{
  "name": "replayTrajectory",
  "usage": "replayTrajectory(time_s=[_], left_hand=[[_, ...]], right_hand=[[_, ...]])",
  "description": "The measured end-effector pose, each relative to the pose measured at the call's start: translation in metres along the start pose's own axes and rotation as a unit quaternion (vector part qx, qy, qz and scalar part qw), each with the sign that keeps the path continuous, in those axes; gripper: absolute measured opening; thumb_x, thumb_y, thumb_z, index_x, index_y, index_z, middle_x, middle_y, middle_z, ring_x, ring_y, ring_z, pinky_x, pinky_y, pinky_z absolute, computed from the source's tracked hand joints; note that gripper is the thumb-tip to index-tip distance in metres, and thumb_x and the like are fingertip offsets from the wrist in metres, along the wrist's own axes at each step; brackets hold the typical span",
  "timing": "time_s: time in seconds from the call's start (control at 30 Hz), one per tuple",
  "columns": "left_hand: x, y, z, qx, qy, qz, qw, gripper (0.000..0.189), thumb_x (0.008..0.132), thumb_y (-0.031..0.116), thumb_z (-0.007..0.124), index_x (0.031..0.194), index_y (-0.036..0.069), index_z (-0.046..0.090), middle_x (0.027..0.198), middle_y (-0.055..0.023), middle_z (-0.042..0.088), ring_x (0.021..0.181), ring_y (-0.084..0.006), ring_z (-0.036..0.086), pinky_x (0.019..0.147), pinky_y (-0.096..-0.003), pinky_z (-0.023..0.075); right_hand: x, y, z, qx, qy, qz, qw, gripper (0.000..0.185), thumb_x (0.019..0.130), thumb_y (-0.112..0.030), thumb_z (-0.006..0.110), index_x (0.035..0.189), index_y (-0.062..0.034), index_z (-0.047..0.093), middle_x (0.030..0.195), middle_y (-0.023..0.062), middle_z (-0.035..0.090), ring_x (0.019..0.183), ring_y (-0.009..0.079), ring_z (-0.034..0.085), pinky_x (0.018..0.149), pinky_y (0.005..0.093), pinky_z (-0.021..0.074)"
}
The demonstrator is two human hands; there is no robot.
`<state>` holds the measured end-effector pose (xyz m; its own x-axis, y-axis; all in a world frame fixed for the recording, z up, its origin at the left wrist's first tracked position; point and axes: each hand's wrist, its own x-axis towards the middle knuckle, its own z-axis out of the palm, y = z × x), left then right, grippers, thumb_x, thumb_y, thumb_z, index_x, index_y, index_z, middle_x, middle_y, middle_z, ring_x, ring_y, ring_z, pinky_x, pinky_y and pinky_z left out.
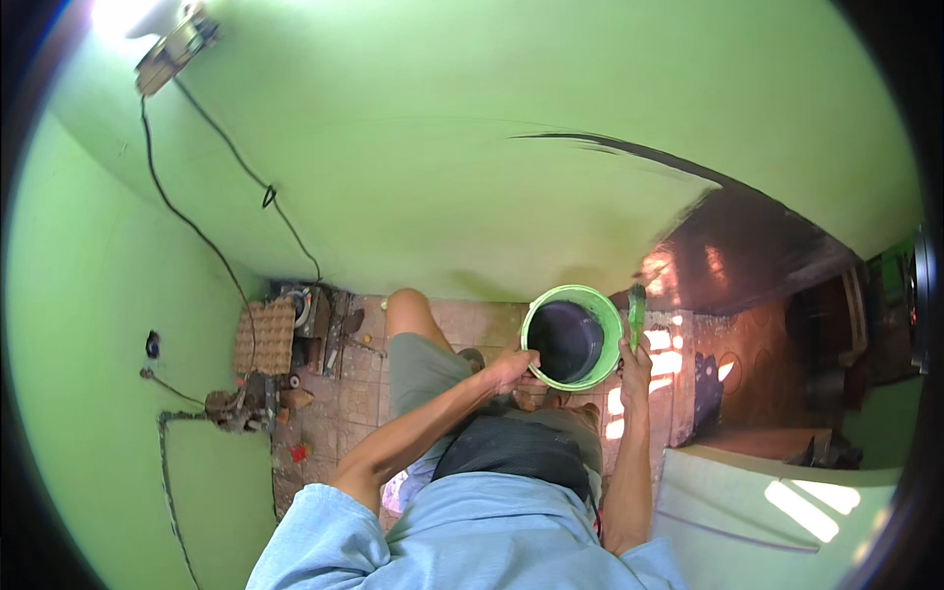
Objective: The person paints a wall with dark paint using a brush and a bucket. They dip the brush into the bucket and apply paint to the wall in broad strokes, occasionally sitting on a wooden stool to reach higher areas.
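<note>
My left hand (514,369) grips the left rim of a light-green plastic bucket (612,332), thumb over the edge. Dark liquid, apparently paint (560,339), lies inside it. In my right hand (634,366) is a paintbrush (636,317) with a green handle, held upright just right of the bucket. Its dark bristles point towards the wall, and the hand is close to the bucket's right side. Ahead stands a light-green wall (442,206). A dark painted area (752,236) covers its lower right part, with a thin dark stroke tapering off to the left.
Cables hang from a fixture (177,51) at upper left. By the left wall are an egg tray (263,335) and a dirty motor-like machine (240,409). A pale panel (737,501) stands at lower right. Sunlight patches fall on the tiled floor (354,413).
</note>
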<state>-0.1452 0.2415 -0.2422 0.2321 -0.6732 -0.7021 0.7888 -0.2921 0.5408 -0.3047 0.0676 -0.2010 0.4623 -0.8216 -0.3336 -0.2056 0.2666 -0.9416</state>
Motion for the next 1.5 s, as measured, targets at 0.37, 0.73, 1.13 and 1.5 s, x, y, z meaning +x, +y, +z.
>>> replayTrajectory(time_s=[0.37,0.73,1.13,1.5], left_hand=[[-0.024,-0.001,-0.015,-0.041,-0.023,0.066,0.997,0.034,0.084,0.004,0.043,0.114,-0.012,0.042,0.105,-0.0199,0.057,0.087,-0.0297,0.065,0.082,-0.0367,0.0579],[-0.058,0.019,-0.010,-0.031,-0.050,0.121,0.991,0.031,0.082,0.003,0.044,0.108,-0.012,0.046,0.100,-0.0210,0.060,0.085,-0.0300,0.066,0.079,-0.0378,0.0585],[-0.076,0.022,-0.003,-0.055,-0.057,0.112,0.991,0.032,0.084,0.000,0.039,0.112,-0.015,0.043,0.109,-0.0247,0.057,0.091,-0.0344,0.065,0.084,-0.0357,0.0576],[-0.077,0.022,-0.005,-0.061,-0.035,0.146,0.987,0.032,0.086,0.000,0.041,0.113,-0.016,0.042,0.105,-0.0237,0.059,0.092,-0.0321,0.065,0.079,-0.0353,0.0586]], right_hand=[[0.015,0.006,0.031,0.022,-0.029,-0.088,0.995,0.020,0.087,-0.014,0.064,0.100,0.0013,0.064,0.081,-0.0035,0.055,0.071,0.0064,0.046,0.063,0.0238,0.0376],[0.001,-0.032,0.044,0.012,-0.036,-0.137,0.990,0.017,0.084,-0.013,0.067,0.094,0.0003,0.066,0.080,-0.0025,0.057,0.074,0.0072,0.048,0.067,0.0231,0.0383],[-0.022,-0.068,0.047,-0.063,-0.054,-0.133,0.988,0.026,0.085,-0.016,0.067,0.100,0.0042,0.064,0.084,0.0009,0.058,0.077,0.0097,0.050,0.071,0.0246,0.0399],[-0.009,-0.063,0.055,-0.077,-0.034,-0.135,0.987,0.026,0.082,-0.017,0.068,0.101,0.0005,0.066,0.083,0.0026,0.063,0.073,0.0102,0.052,0.068,0.0267,0.0412]])
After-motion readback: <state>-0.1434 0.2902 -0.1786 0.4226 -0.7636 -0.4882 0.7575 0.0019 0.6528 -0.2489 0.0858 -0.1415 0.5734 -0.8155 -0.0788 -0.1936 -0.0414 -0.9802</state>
